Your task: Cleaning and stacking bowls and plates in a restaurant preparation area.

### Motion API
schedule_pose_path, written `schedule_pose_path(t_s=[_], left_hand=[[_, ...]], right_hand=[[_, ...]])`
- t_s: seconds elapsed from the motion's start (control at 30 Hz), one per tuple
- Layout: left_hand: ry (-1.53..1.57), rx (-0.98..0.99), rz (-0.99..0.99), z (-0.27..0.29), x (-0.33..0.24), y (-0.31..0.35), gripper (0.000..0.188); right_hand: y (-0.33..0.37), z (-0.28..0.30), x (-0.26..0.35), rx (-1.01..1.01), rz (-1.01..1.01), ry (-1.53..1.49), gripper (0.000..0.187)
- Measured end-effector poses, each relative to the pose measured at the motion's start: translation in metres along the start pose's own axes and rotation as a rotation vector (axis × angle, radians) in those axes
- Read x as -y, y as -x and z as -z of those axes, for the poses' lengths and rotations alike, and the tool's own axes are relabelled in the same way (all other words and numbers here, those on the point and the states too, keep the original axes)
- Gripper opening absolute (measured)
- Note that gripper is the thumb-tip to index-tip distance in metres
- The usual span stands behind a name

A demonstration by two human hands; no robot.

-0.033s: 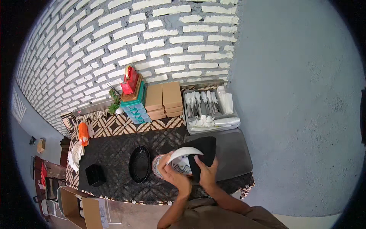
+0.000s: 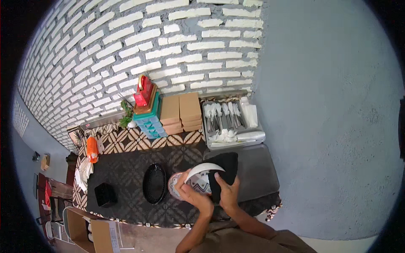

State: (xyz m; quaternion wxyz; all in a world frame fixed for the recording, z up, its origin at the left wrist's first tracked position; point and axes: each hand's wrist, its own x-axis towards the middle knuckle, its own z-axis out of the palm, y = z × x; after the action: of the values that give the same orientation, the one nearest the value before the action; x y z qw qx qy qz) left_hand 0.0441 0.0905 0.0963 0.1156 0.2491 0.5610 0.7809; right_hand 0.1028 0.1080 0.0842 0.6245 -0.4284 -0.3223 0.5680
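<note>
A white-rimmed bowl [image 2: 199, 181] with a zigzag pattern is tilted up over the table's near side. My left hand [image 2: 195, 197] is closed around its left side. A black cloth [image 2: 228, 163] is bunched in my right hand [image 2: 228, 190], its thumb on top, and pressed against the bowl's right side. Below and left of the bowl, partly hidden by my left hand, is a round patterned dish [image 2: 172, 185]. An oval black tray [image 2: 155, 184] lies just left of that dish.
A dark flat tray [image 2: 259, 173] lies right of my hands. Behind it, a grey tray [image 2: 236, 144] holds wrapped cutlery. Brown boxes [image 2: 190, 105] and teal boxes [image 2: 152, 122] are stacked by the wall. A small black container [image 2: 105, 195] stands left; an open carton [image 2: 103, 234] is below the table edge.
The bowl has turned slightly in my hands, so more of its patterned surface shows. The cloth has shifted a little; both hands keep their hold.
</note>
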Motion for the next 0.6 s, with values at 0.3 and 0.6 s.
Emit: schedule_pose_path(t_s=[0.3,0.6], left_hand=[[-0.235,0.723,-0.395,0.022,-0.033,-0.039,0.022],[-0.33,0.81,-0.345,0.013,-0.021,-0.045,0.03]], right_hand=[[-0.019,0.023,0.048,0.49,0.408,0.507,0.043],[-0.014,0.04,0.009,0.242,0.365,0.479,0.041]])
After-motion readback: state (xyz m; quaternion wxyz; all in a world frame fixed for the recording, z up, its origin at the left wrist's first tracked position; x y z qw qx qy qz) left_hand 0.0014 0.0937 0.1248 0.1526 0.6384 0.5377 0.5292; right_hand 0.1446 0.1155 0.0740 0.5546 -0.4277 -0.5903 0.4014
